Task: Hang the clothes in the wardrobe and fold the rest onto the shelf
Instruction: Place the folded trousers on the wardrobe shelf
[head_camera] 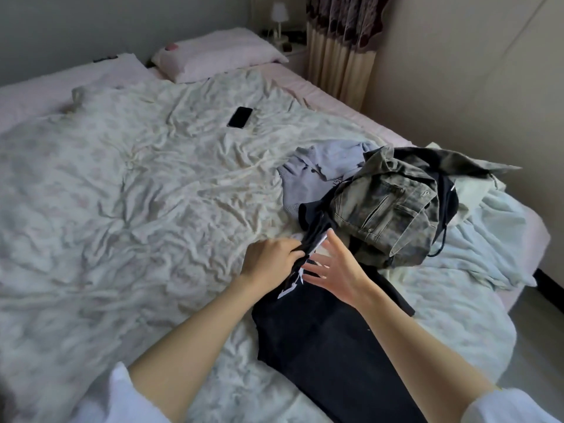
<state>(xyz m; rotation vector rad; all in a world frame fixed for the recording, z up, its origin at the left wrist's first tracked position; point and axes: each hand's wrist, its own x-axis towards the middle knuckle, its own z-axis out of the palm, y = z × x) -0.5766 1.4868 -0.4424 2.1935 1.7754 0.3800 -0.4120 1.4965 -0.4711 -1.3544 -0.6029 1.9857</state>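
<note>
Bedroom, dim daylight: we look down over a wide bed (128,184) under a rumpled pale floral duvet, two pink pillows (218,54) at its head against the far wall, patterned curtains (341,47) at the far right corner, a small lamp (279,18) on the nightstand beside them. Item one, a dark phone (240,117), lies face up on the duvet, well apart from the clothes. Item two, the clothes pile (387,206) at the bed's right edge: a washed grey denim jacket on top, a lilac knit top (317,172) behind it, dark pieces and pale fabric beneath and to the right. Item three, a black garment (329,340) with white print, spread on the duvet just in front of us, its upper end running up to the pile. Our left hand (271,261) pinches a bunched fold of that garment's upper end, grip closed round the cloth. Our right hand (335,276) hovers just beside it, fingers spread and straight, holding nothing (whether it touches the fabric we cannot tell). White sleeves (122,401) show at both forearms.
</note>
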